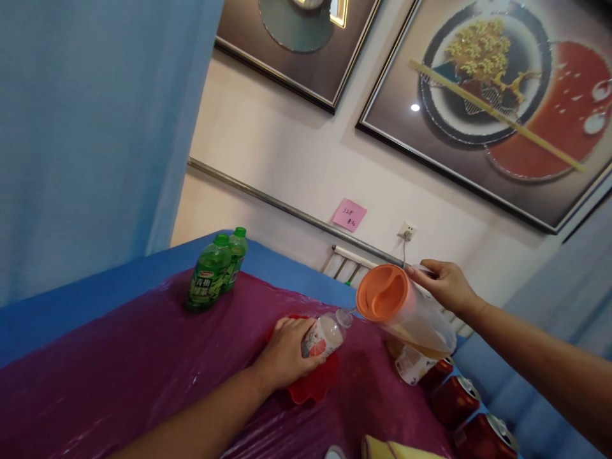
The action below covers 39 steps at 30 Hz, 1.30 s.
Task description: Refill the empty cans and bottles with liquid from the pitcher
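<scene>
My left hand (289,350) is wrapped round a clear plastic bottle (329,333) with a fruit label, its uncapped mouth tilted up to the right. Beneath the bottle a red scalloped dish (313,384) rests on the table, partly covered by the hand. My right hand (444,285) grips the handle of a translucent pitcher (425,319) with an orange lid (382,293). The pitcher is tipped to the left, a pale yellowish liquid inside. Its spout is close to the bottle's mouth, and a thin stream seems to run between them.
Two green bottles (209,274) without caps stand at the back left. Several dark red cans (456,400) line the right edge, near a labelled cup or bottle (414,364). A yellow cloth (396,449) and a white round object (335,452) lie in front. Purple plastic sheeting (119,363) covers the table.
</scene>
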{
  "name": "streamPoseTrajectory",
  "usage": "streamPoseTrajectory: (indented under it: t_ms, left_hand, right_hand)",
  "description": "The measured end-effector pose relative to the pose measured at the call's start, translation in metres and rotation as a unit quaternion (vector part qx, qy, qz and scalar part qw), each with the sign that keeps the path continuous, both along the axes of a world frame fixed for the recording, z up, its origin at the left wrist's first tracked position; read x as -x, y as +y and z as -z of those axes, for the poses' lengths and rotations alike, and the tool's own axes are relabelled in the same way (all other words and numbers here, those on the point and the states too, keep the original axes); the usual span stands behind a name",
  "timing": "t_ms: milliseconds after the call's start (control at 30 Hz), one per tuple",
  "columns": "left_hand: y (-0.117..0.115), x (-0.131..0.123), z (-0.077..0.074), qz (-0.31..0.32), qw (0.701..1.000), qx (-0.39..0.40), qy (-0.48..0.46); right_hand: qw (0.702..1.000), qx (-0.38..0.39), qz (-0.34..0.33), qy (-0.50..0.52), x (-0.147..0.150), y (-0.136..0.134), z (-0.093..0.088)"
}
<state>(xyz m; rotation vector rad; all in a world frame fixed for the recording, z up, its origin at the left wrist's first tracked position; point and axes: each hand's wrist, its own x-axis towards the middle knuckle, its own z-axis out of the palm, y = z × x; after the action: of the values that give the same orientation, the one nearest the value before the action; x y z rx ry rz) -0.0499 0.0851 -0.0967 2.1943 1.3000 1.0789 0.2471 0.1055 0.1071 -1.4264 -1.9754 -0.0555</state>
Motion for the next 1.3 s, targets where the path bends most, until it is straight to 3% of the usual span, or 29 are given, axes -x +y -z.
streamPoseTrajectory:
  t_ms: [1300]
  left_hand:
    - [-0.0016, 0.0006, -0.0019, -0.005, 1.000, -0.007, 0.009]
  right_hand:
    - [1.000, -0.007, -0.002, -0.016, 0.0016, -0.0020, -0.0016]
